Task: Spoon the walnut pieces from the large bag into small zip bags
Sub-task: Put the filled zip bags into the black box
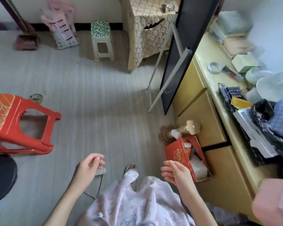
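Observation:
My left hand (88,165) hangs over the grey floor with its fingers loosely curled and holds nothing. My right hand (175,172) is raised beside it, fingers relaxed and slightly bent, also with nothing in it. No walnut pieces, spoon or small zip bags can be made out in this view. A pink-and-white printed bag (62,30) leans on the far wall; I cannot tell what is in it. My patterned dress and one sandalled foot show between my hands.
A red plastic stool (23,124) stands at the left, a white stool (101,41) at the back. A yellow cabinet (207,111) with a cluttered top runs along the right. An open red box (183,154) sits by its base. A black panel (186,46) leans against it.

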### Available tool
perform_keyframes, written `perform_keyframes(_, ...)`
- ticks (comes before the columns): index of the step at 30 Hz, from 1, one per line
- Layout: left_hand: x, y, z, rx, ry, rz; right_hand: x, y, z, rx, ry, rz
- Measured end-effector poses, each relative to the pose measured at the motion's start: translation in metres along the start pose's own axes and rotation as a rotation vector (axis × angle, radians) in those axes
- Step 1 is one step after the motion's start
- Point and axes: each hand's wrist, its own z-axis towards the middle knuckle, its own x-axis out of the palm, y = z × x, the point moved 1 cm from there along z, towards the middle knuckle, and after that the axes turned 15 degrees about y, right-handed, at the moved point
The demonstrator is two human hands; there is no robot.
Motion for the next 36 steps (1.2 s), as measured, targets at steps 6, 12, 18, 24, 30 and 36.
perform_keyframes(6, -0.026, -0.071, 0.100, 0.047, -0.010, 0.002, 0.010, 0.081, 0.073, 0.001, 0.032, -0.031)
perform_keyframes(12, -0.037, -0.103, 0.179, 0.029, -0.083, -0.086, 0.024, 0.159, 0.159, 0.024, 0.041, -0.049)
perform_keyframes(18, -0.066, -0.139, 0.268, -0.024, -0.142, -0.117, 0.042, 0.263, 0.258, 0.002, 0.062, -0.079)
perform_keyframes(24, -0.104, -0.185, 0.349, -0.050, -0.196, -0.167, 0.065, 0.360, 0.333, -0.011, 0.089, -0.144)
perform_keyframes(30, -0.135, -0.220, 0.438, -0.085, -0.155, -0.155, 0.094, 0.431, 0.404, 0.059, 0.074, -0.097)
perform_keyframes(36, -0.184, -0.266, 0.556, -0.071, -0.074, -0.082, 0.127, 0.489, 0.478, 0.034, 0.014, -0.049)
